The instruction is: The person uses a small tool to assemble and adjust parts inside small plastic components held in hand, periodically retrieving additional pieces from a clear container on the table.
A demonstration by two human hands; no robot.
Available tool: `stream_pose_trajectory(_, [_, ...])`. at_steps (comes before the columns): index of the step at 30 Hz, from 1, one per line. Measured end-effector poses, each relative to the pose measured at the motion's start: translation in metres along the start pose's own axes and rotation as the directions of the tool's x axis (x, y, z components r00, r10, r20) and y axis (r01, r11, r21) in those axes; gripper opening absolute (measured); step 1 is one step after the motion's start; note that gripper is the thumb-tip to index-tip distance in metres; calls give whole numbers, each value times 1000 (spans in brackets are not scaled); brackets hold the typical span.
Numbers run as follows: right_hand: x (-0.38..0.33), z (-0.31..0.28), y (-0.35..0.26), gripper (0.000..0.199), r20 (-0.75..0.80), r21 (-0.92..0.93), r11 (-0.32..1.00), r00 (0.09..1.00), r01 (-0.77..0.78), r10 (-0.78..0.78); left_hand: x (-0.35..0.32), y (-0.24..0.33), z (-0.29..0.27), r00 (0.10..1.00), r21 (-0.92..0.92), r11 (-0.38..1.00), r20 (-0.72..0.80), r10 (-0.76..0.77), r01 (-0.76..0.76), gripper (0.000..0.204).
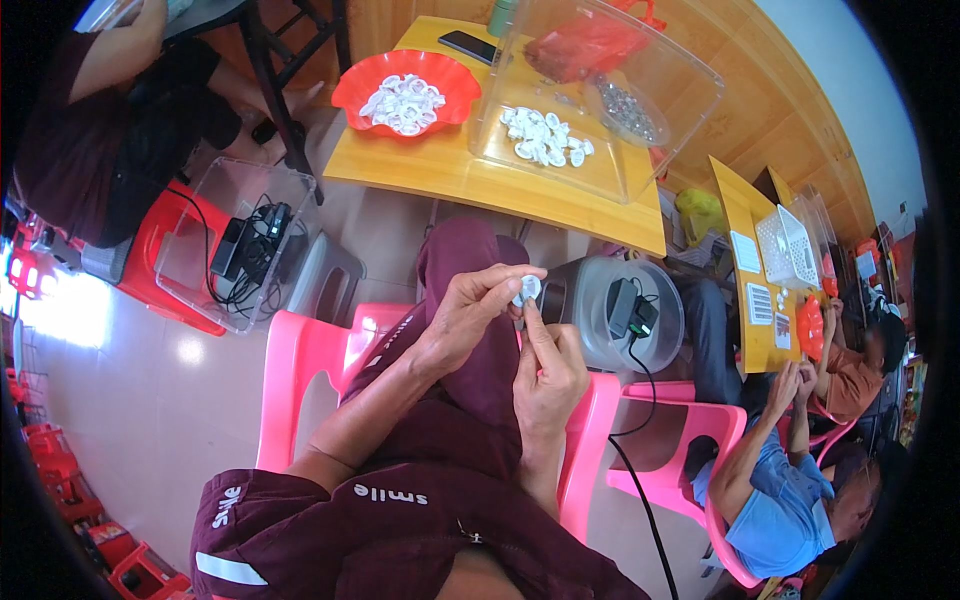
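My left hand (470, 310) pinches a small white round part (527, 290) between thumb and fingers, above my lap. My right hand (548, 370) comes up from below, its index finger and thumb touching the same part. On the yellow table (440, 170) ahead stands a red bowl (450, 85) full of white round parts (402, 102). Beside it a clear plastic box (680, 110) lies open toward me, with more white parts (545, 137), a dish of small dark pieces (628, 108) and a red bag (590, 45) inside.
A round clear tub (655, 300) with a black adapter and cable sits on a pink stool at my right knee. Another clear box (200, 250) with cables rests on a red stool to the left. Pink chairs (300, 360) surround me. Two people sit at the right, one at the upper left.
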State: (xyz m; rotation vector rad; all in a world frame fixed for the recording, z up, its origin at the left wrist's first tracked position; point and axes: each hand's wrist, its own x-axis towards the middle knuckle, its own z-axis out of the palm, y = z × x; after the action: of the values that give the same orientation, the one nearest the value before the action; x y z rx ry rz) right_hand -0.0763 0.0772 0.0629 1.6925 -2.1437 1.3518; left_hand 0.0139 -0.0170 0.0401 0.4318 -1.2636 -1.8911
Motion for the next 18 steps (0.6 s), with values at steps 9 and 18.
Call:
stream_pose_trajectory(9, [3,1,4,37,-59,129,992,998,-12,19,0,6,3,998,-123,990,35,-58,62,33])
stream_pose_trajectory(18, [2,3,5,39,-48,145,989,999,-9,16,0,4,4,998,-114,992,18,-59,60,30])
